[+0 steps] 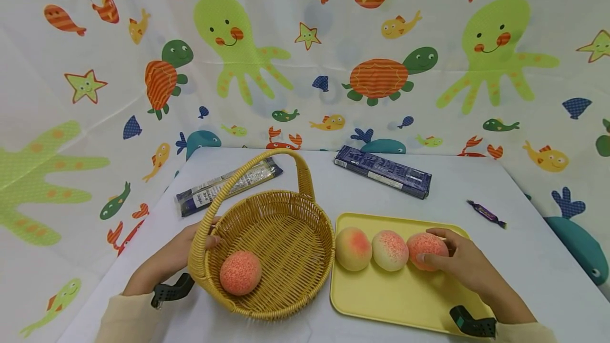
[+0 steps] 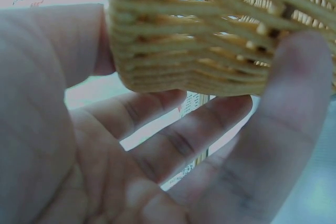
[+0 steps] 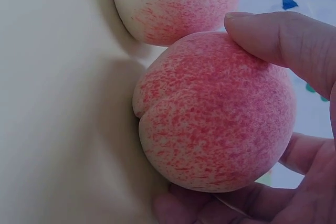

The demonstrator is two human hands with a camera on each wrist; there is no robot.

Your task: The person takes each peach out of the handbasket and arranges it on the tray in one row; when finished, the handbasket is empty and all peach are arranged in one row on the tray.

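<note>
On the yellow tray (image 1: 376,295), your right hand (image 1: 459,259) is clasping a peach (image 1: 423,247), likely light, firm, best held mid-girth; your left hand (image 1: 185,242) is gripping the basket (image 1: 288,253).

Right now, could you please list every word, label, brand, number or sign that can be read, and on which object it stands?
No text can be read.
Long dark-blue cardboard box: pale print, too small to read.
Flat silver-and-navy plastic packaging: print too small and blurred.
Small purple twisted wrapper: marks too small to read.
Round woven basket, held round pink peach: no lettering visible.
</note>
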